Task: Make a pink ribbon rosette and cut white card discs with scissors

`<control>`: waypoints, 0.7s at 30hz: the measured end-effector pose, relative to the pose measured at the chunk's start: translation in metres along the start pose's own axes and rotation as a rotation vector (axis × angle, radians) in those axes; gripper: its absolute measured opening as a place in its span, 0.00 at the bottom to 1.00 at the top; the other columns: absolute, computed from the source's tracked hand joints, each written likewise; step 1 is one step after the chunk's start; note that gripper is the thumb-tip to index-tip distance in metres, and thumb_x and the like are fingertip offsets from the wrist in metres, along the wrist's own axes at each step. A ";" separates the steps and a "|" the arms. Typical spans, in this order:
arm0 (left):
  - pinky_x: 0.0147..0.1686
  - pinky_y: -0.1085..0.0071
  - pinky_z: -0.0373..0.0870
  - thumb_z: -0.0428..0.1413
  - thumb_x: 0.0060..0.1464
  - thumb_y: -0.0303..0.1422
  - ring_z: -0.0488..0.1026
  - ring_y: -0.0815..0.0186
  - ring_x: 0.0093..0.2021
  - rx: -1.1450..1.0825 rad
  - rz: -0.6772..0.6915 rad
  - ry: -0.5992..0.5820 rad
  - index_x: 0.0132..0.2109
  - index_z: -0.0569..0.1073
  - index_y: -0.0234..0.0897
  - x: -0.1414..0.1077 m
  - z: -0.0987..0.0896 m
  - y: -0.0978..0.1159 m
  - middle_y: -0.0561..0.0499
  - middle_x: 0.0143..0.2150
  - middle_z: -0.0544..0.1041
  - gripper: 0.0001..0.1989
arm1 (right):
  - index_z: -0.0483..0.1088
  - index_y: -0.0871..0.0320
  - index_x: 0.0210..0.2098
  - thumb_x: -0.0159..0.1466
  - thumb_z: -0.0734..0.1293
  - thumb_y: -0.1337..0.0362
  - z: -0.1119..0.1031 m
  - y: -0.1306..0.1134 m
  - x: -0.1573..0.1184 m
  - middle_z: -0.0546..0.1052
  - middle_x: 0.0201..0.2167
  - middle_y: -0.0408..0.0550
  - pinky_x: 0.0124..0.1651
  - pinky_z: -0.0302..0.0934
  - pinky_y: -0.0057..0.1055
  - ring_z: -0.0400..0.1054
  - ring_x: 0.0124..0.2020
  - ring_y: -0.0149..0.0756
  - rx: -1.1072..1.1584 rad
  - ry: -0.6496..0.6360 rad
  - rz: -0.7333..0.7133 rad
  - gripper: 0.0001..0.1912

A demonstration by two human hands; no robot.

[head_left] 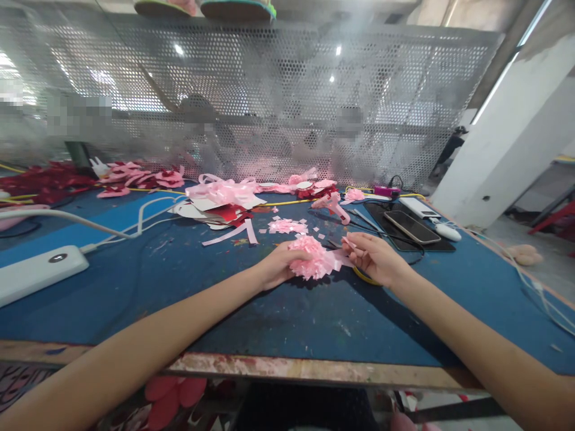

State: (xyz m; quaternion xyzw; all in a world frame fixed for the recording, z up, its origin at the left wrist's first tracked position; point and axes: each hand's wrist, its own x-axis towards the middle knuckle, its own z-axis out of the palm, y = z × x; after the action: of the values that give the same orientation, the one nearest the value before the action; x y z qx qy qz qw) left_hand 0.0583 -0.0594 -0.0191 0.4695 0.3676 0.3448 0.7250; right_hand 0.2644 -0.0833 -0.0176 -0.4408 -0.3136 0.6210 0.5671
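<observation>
My left hand (pixel 281 264) is closed around the side of a pink ruffled ribbon flower (pixel 311 258), held just over the blue tabletop. A flat pink ribbon tail (pixel 338 261) sticks out from the flower toward my right hand (pixel 371 257). Thumb and fingertips of that hand pinch a small pink piece (pixel 348 241). Under its palm a yellow loop (pixel 365 276) shows in part; what it belongs to is mostly hidden. Small pink ribbon squares (pixel 287 225) lie scattered just beyond the flower. Behind them rests a pink glue gun (pixel 331 206).
A pile of card pieces (pixel 211 212) topped with pink ribbon (pixel 224 191) lies at back left. On the right are a phone (pixel 412 227) and a white power bank (pixel 418 208). A white power strip (pixel 40 272) stands left. A perforated metal screen (pixel 269 90) closes the back.
</observation>
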 end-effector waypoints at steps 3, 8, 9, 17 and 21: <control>0.25 0.77 0.63 0.63 0.36 0.26 0.67 0.74 0.21 0.001 -0.002 0.001 0.29 0.73 0.30 0.000 0.000 0.000 0.53 0.22 0.72 0.09 | 0.70 0.59 0.26 0.49 0.72 0.71 0.001 -0.001 -0.001 0.76 0.22 0.44 0.21 0.65 0.14 0.71 0.22 0.25 0.018 0.005 0.013 0.07; 0.26 0.77 0.64 0.63 0.36 0.26 0.68 0.74 0.22 0.009 -0.005 -0.002 0.31 0.74 0.30 0.001 0.000 0.000 0.53 0.23 0.73 0.10 | 0.69 0.58 0.27 0.49 0.69 0.75 0.002 -0.003 -0.002 0.78 0.25 0.45 0.21 0.67 0.17 0.72 0.23 0.28 0.028 0.018 0.020 0.08; 0.26 0.77 0.64 0.63 0.36 0.26 0.68 0.74 0.22 0.012 -0.005 -0.001 0.32 0.74 0.30 0.001 0.000 0.000 0.53 0.24 0.73 0.11 | 0.69 0.59 0.27 0.49 0.68 0.76 0.002 -0.003 -0.003 0.78 0.25 0.46 0.21 0.67 0.18 0.72 0.23 0.27 0.028 0.017 0.020 0.08; 0.27 0.76 0.65 0.64 0.35 0.28 0.69 0.73 0.23 0.031 -0.007 -0.008 0.34 0.74 0.30 0.001 -0.001 -0.001 0.53 0.25 0.74 0.13 | 0.70 0.62 0.24 0.48 0.63 0.79 0.006 -0.004 -0.005 0.76 0.21 0.47 0.22 0.66 0.18 0.67 0.18 0.24 0.010 -0.016 0.013 0.08; 0.27 0.76 0.66 0.64 0.35 0.27 0.70 0.73 0.24 0.032 -0.006 -0.011 0.34 0.75 0.30 0.000 0.000 0.000 0.52 0.25 0.74 0.14 | 0.72 0.63 0.25 0.50 0.65 0.77 0.006 -0.005 -0.004 0.75 0.21 0.46 0.25 0.68 0.20 0.68 0.19 0.25 0.007 -0.026 0.020 0.05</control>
State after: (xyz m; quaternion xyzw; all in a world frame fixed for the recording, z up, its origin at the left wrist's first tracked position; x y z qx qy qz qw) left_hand 0.0583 -0.0591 -0.0190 0.4818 0.3706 0.3339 0.7204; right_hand 0.2609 -0.0859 -0.0098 -0.4339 -0.3146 0.6333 0.5583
